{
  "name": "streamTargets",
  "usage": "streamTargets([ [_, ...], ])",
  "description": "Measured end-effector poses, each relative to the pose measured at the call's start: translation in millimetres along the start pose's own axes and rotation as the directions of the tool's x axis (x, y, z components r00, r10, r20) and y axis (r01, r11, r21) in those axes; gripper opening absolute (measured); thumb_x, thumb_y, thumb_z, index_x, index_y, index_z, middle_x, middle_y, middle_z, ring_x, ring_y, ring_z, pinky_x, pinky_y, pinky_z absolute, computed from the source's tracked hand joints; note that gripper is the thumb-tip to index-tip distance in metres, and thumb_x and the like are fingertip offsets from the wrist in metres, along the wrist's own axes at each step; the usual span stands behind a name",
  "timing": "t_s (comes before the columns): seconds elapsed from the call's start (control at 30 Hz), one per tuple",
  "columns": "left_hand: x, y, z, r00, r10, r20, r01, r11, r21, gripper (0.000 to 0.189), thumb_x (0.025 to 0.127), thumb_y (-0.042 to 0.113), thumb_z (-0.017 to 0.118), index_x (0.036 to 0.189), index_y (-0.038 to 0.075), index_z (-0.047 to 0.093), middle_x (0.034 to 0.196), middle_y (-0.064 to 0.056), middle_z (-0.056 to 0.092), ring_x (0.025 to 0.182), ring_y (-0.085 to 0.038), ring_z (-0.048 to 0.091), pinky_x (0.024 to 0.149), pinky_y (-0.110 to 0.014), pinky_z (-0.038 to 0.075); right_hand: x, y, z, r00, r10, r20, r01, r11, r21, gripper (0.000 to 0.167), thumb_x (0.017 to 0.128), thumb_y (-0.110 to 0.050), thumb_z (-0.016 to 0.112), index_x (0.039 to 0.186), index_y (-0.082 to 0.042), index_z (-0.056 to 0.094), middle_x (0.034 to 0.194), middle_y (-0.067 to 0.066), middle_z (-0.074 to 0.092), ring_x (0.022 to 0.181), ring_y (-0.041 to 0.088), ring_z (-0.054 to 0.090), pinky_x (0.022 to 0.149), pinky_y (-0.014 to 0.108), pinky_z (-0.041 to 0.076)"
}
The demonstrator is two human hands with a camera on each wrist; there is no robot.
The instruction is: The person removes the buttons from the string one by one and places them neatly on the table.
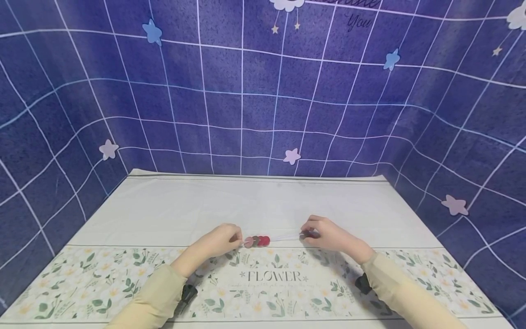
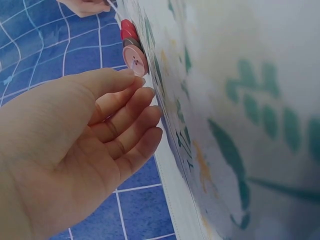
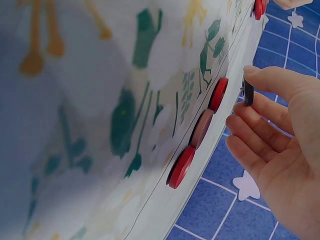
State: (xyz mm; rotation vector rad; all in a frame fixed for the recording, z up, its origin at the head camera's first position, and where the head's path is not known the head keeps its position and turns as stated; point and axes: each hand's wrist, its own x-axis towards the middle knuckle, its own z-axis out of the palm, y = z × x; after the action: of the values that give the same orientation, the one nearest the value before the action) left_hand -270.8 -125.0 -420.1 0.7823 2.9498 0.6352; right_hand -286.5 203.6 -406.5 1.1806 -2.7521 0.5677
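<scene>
My left hand [image 1: 220,240] pinches thumb and forefinger together at the left end of a row of round buttons. A pink button [image 2: 135,61] lies nearest its fingertips, then a dark button [image 2: 131,43] and red buttons [image 2: 128,29]. A white string [image 1: 285,237] passes from the row across to my right hand [image 1: 324,234]. Between right thumb and fingers, a black button [image 3: 248,92] is held on edge. In the right wrist view, a red button [image 3: 218,95], a pinkish-brown button [image 3: 201,129] and another red button [image 3: 181,167] lie beside that hand.
A white table cover [image 1: 197,201] with a floral band [image 1: 123,274] lies beneath both hands. Blue grid-patterned cloth [image 1: 263,105] with star shapes stands at the back and both sides.
</scene>
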Motion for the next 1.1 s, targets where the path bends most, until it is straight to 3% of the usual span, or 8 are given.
streamTargets([
  [0.8,0.5,-2.3,1.0,1.0,-0.002,-0.001,0.002,1.0,0.007,0.012,0.086,0.016,0.065,0.076,0.015,0.059,0.071,0.007,0.056,0.068,-0.006,0.05,0.066,-0.026,0.047,-6.0,4.8,-4.3,1.0,0.005,-0.004,-0.005,1.0,0.0,0.026,0.081,-0.011,0.069,0.105,0.001,0.066,0.091,0.004,0.059,0.076,0.015,0.057,0.07,0.03,0.051],
  [1.1,0.7,-0.9,0.4,1.0,-0.01,0.006,0.01,1.0,0.005,0.012,0.087,0.017,0.065,0.076,0.016,0.059,0.072,0.008,0.056,0.068,-0.006,0.05,0.068,-0.026,0.048,-11.8,7.7,-4.8,1.0,0.015,-0.015,-0.015,1.0,-0.008,0.025,0.081,-0.011,0.069,0.103,0.0,0.066,0.092,0.004,0.061,0.081,0.016,0.059,0.075,0.032,0.052],
])
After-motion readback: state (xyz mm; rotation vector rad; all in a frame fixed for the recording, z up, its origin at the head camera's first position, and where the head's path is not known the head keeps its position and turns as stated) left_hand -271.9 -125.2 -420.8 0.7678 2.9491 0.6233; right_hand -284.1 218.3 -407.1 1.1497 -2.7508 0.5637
